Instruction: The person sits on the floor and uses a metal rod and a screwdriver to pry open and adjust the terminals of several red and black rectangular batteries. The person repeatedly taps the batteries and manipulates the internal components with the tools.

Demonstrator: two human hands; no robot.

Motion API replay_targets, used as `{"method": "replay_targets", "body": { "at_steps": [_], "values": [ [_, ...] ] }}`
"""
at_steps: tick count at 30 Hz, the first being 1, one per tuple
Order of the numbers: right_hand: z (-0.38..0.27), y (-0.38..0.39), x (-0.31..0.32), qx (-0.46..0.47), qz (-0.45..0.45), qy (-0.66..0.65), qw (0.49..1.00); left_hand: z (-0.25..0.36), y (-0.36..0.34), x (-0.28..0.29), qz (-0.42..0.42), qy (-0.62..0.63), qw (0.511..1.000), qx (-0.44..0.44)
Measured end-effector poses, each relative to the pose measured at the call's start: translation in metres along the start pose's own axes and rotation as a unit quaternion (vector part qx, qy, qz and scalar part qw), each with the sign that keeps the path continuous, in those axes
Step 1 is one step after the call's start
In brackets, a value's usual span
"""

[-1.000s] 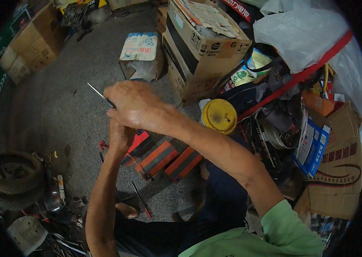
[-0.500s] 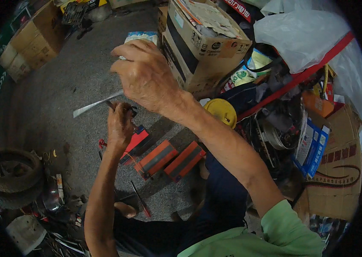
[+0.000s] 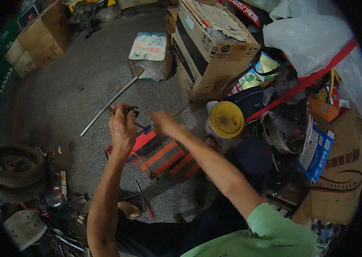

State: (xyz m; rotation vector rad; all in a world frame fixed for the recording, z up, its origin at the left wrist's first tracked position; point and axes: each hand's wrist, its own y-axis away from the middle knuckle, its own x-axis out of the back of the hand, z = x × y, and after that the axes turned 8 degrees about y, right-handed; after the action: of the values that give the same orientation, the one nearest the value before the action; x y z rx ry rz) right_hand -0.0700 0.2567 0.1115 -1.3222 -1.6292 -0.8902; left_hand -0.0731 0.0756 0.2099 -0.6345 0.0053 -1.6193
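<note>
Fingers of my left hand (image 3: 123, 128) are curled around a small black piece (image 3: 134, 112) whose kind I cannot make out. My right hand (image 3: 166, 124) is close by on the right, blurred by motion; its fingers cannot be read. A long silvery rod (image 3: 110, 104) slants just beyond my left hand, its far end overlapping a small carton; whether it touches the floor is unclear. Below my hands lie a red block (image 3: 143, 143) with a blue part and orange-red blocks (image 3: 164, 159) with dark grey bands, partly covered by my right forearm.
A red-handled screwdriver-like tool (image 3: 144, 199) lies near my foot. Ahead stand a small carton (image 3: 149, 49) and a tall cardboard box (image 3: 215, 60). A yellow-lidded bucket (image 3: 226, 120) and piled clutter fill the right. Stacked tyres (image 3: 15, 167) sit at left.
My right hand has dropped from high in front to beside my left hand, uncovering the small carton and more of the rod. The rod slants more steeply. My view has shifted slightly.
</note>
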Motion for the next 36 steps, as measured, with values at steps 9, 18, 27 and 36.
{"method": "replay_targets", "body": {
  "at_steps": [9, 18, 27, 36],
  "values": [
    [-0.040, 0.001, -0.092, -0.095, 0.093, -0.125, 0.983, 0.005, 0.007, 0.020, 0.026, -0.038, 0.998, -0.044],
    [-0.034, -0.002, -0.091, -0.114, 0.090, -0.090, 0.985, 0.028, 0.001, 0.046, 0.038, 0.088, 0.991, 0.090],
    [-0.064, 0.107, -0.061, -0.240, 0.078, -0.551, 0.796, 0.052, 0.021, 0.100, 0.059, 0.129, 0.985, 0.096],
    [-0.074, 0.176, -0.072, -0.254, -0.019, -0.493, 0.832, 0.074, 0.055, 0.123, 0.022, 0.075, 0.987, 0.141]
  ]
}}
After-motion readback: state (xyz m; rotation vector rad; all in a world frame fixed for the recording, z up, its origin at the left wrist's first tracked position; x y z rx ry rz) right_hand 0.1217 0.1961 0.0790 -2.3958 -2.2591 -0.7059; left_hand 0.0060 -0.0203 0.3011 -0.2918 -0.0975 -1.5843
